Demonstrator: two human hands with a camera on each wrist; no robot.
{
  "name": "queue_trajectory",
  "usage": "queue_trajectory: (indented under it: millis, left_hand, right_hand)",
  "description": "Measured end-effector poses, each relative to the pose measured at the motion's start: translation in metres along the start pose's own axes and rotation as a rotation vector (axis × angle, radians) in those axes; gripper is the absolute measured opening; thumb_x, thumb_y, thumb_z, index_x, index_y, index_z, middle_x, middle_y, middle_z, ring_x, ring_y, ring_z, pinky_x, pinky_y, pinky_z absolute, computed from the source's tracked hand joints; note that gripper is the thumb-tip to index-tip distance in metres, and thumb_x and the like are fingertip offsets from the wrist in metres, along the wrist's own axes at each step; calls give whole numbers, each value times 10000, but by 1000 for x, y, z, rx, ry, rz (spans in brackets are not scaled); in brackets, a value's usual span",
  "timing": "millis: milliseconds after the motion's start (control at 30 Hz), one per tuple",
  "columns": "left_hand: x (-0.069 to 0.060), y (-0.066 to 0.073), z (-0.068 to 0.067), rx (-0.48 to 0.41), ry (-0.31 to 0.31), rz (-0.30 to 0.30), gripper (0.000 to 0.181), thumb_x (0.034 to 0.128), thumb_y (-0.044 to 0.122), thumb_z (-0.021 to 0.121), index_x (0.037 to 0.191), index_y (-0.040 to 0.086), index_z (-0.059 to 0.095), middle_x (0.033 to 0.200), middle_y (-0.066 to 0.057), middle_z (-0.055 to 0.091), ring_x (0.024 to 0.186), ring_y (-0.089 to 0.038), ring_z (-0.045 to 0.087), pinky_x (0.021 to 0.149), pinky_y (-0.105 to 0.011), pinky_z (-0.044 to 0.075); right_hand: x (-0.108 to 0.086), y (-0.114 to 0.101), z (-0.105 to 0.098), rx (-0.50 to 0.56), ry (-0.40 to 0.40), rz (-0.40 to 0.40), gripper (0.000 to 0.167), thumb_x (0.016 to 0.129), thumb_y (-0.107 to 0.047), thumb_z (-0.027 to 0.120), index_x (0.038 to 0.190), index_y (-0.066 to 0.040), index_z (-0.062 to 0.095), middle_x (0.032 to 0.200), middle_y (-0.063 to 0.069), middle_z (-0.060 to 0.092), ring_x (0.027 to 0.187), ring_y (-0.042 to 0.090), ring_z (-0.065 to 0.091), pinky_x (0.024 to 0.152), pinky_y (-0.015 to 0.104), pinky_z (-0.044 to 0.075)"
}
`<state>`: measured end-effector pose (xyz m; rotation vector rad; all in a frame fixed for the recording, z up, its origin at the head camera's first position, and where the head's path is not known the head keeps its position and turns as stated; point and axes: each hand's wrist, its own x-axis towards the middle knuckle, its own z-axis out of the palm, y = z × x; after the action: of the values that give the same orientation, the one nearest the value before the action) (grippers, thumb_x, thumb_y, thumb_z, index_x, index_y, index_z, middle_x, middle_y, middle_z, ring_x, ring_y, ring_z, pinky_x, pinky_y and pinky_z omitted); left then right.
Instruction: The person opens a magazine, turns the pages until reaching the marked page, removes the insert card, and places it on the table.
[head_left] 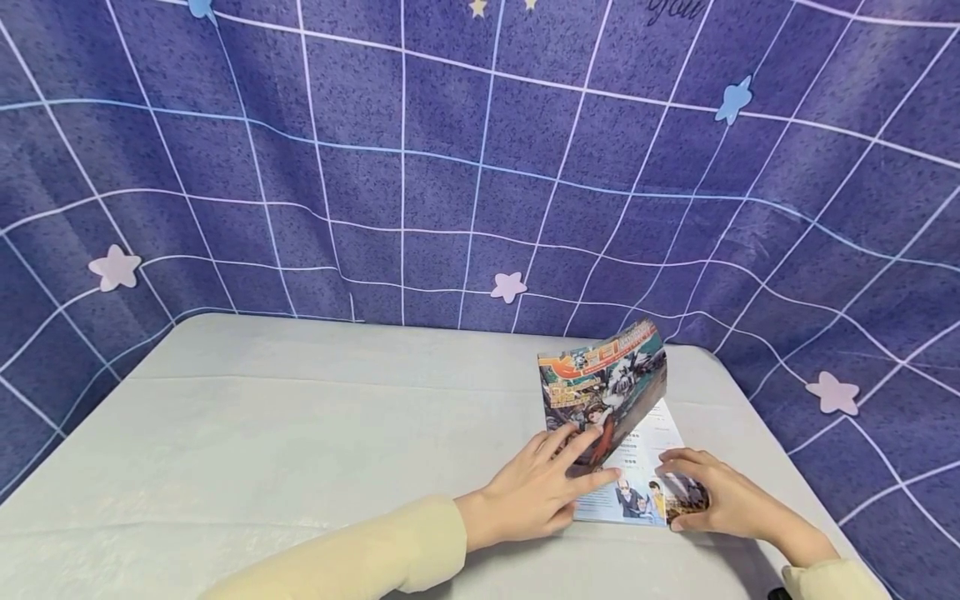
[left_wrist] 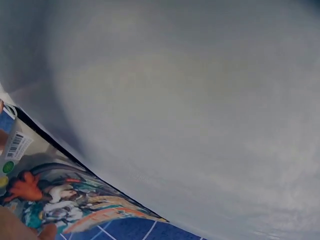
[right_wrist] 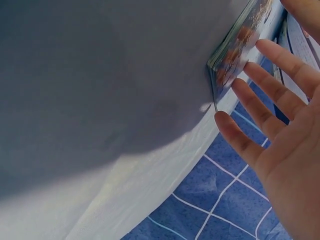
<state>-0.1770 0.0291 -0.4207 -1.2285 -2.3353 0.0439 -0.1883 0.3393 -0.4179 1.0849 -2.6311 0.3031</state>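
Observation:
A magazine with a colourful illustrated cover lies partly opened on the right side of the table, its cover and front leaves raised at an angle. Below them a pale printed page with cartoon figures shows. My left hand rests with spread fingers on the lower left of the cover and page. Beside the magazine's lower right corner, my right hand touches a dark pictured part. The right wrist view shows that hand's fingertips against the picture, fairly straight. In the left wrist view, only bits of the left hand appear.
A pale cloth covers the table. Behind and to the right hangs a blue-purple curtain with a line grid and stars. A small black object sits by the right sleeve at the bottom edge.

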Motion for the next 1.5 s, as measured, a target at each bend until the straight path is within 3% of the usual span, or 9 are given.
queue_trajectory:
  millis: [167, 400, 633, 833, 1100, 1300, 1500]
  left_hand:
    - [-1, 0, 3, 34, 63, -1, 634, 804, 419, 541, 1389, 299, 327, 1513, -112, 160, 1335, -315, 254, 1009, -393, 338]
    - [-3, 0, 2, 0, 58, -34, 587, 797, 422, 562, 1331, 252, 387, 1541, -107, -10, 1391, -342, 92, 1065, -444, 261]
    - [-6, -1, 0, 42, 87, -40, 575, 804, 447, 545, 1323, 255, 388, 1542, -94, -17, 1403, -347, -7, 1097, -462, 190]
    - [-8, -3, -1, 186, 144, -17, 611, 801, 526, 507, 1328, 240, 388, 1536, -72, 59, 1392, -357, 60, 1096, -494, 140]
    - [-11, -2, -2, 425, 144, 18, 526, 835, 582, 381, 1256, 274, 453, 1543, -42, 77, 1406, -273, 89, 1093, -477, 94]
    - [-13, -4, -3, 459, 129, 55, 515, 842, 579, 372, 1221, 241, 460, 1535, -95, 134, 1420, -237, 85, 1106, -467, 74]
    - [-13, -5, -2, 448, 160, 61, 534, 823, 577, 405, 1197, 198, 451, 1473, -105, 305, 1404, -260, 169, 1101, -447, 115]
  right_hand:
    - [0, -1, -1, 4, -22, 4, 574, 541, -453, 815, 1010, -178, 632, 1102, 28, 603, 985, 228, 555, 780, 404, 452]
    - [0, -1, -4, 5, -51, 26, 565, 558, -464, 804, 1019, -185, 634, 1112, 30, 603, 990, 250, 559, 778, 439, 458]
    - [1, -3, -8, 6, -82, 63, 556, 563, -469, 799, 1017, -191, 641, 1119, 38, 606, 997, 274, 564, 763, 482, 461]
    - [3, -4, -11, -1, -104, 65, 535, 577, -476, 789, 1004, -192, 639, 1120, 52, 610, 987, 286, 573, 764, 479, 462]
    - [2, -2, -12, -16, -66, 11, 528, 572, -456, 799, 992, -174, 649, 1042, 7, 639, 928, 242, 604, 763, 415, 480]
    - [2, -1, -13, 32, -53, -5, 505, 583, -439, 806, 961, -141, 655, 962, -28, 663, 871, 156, 612, 744, 351, 481]
    - [1, -1, -14, 78, -53, -3, 456, 587, -382, 821, 928, -131, 651, 912, -43, 667, 824, 94, 607, 704, 296, 483]
